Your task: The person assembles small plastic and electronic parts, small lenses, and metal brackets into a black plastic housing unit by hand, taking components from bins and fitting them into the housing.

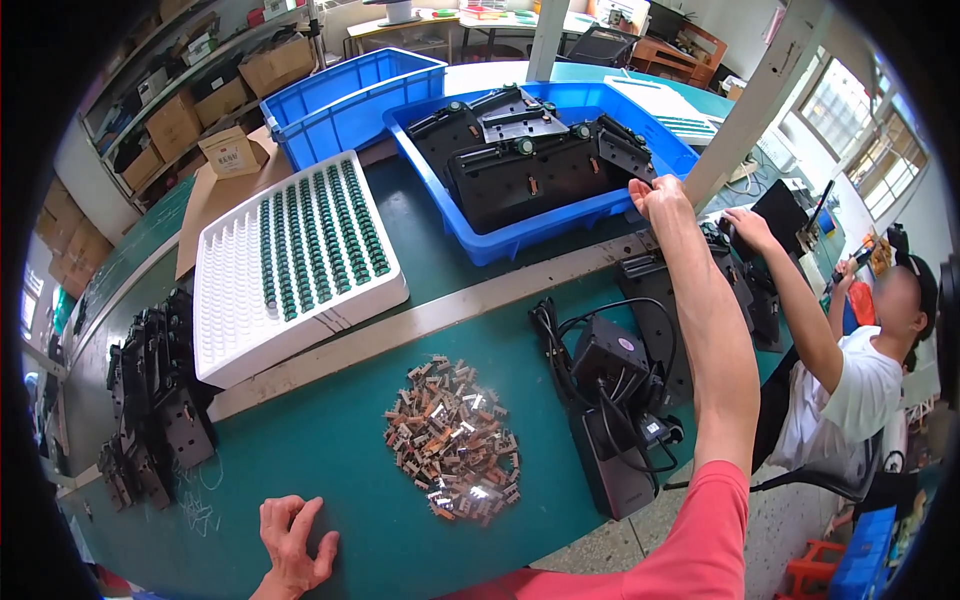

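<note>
From my remote feed, I had the right hand [662,198] far out, fingers curled in at the right part of the blue tray [540,238], against the end of one of the black plates [525,185]. Grip narrow, but the fingertips were hidden, so I couldn't tell whether they held that plate or just touched it. The plates lay stacked and overlapping in the tray, far side, beyond the pale rail [510,272].

Left hand [292,545] was near left, resting on the green tabletop [340,450]. Fingers loosely bent, thumb apart, half open; I saw nothing in it. The nearest thing was a loose heap of small brown-and-metal parts [450,440], to its right and a bit farther, not touching.

Also logged: white foam tray [300,340] far left, its right side filled with rows of green-and-black cylinders [330,240]; dark parts [180,420] bunched at left; a black boxy device [610,350] with cables below the right forearm; a co-worker [830,380] in a white top, seated right.
</note>
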Demonstrator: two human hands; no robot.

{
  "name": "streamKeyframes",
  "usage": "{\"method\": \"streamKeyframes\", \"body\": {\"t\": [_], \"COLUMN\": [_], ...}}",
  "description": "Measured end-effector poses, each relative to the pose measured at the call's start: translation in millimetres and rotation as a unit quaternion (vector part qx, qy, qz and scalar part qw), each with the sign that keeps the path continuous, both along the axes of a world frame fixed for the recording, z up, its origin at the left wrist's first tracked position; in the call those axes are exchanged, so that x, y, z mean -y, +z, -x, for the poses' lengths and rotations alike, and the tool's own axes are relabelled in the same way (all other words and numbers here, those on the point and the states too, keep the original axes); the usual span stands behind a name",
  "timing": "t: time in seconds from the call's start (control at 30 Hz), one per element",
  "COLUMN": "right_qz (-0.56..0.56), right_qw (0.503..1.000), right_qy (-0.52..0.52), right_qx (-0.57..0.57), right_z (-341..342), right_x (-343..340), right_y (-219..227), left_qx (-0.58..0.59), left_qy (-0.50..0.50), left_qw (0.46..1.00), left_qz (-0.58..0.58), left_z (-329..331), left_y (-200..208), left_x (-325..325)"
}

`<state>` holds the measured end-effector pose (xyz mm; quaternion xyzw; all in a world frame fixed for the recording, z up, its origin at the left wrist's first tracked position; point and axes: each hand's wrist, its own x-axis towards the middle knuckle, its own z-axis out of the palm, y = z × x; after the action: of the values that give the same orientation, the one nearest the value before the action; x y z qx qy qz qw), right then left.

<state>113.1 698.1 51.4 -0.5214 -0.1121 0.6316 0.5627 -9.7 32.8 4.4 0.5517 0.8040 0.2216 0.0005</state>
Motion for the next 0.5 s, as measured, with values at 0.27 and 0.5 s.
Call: {"method": "streamKeyframes", "body": {"t": [0.27, 0.5], "right_qz": [-0.052, -0.182], "right_qw": [0.989, 0.904], "right_qy": [0.139, 0.382], "right_qx": [-0.015, -0.065], "right_z": [-24.9, -45.4], "right_x": [19.5, 154.0], "right_y": [22.1, 74.9], "left_qx": [-0.023, -0.047], "left_qy": [0.005, -0.030], "left_qw": [0.999, 0.996], "left_qz": [-0.022, -0.064], "left_z": [-2.8, 2.0], "left_y": [0.9, -5.8], "left_x": [3.3, 0.5]}}
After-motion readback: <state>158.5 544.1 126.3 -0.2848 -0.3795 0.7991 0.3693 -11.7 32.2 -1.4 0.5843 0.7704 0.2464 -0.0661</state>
